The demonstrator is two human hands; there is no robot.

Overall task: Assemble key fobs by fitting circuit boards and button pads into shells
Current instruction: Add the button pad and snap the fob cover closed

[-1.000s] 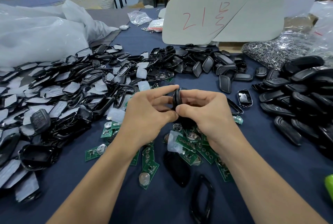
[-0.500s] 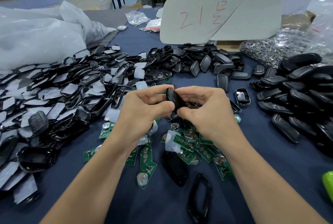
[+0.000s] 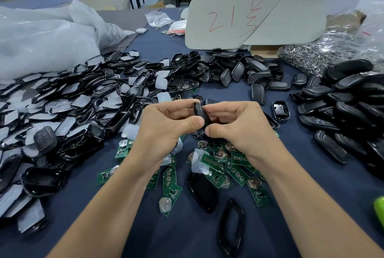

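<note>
To the left of the left hand, a sprawling heap of black plastic shell halves and pale grey rubber button pads (image 3: 68, 108) is lying, too many and too overlapped to be counted. Between the curled thumb and fingers of the left hand (image 3: 164, 124) and those of the right hand (image 3: 239, 131), one small black plastic key fob shell (image 3: 201, 113) is being pinched on edge, lifted above the table. It is judged light, stiff and glossy, so probably slippery. It is best gripped by the rims and pressed evenly, since thin clips may snap. Beneath the hands, well over a dozen green circuit boards with silver coin cells (image 3: 234, 171) are lying scattered. Nearer the person, one glossy black shell half (image 3: 202, 192) and one open black frame (image 3: 230, 228) are lying. To the right of the right hand, dozens of closed black fobs (image 3: 342, 108) are lying piled.
</note>
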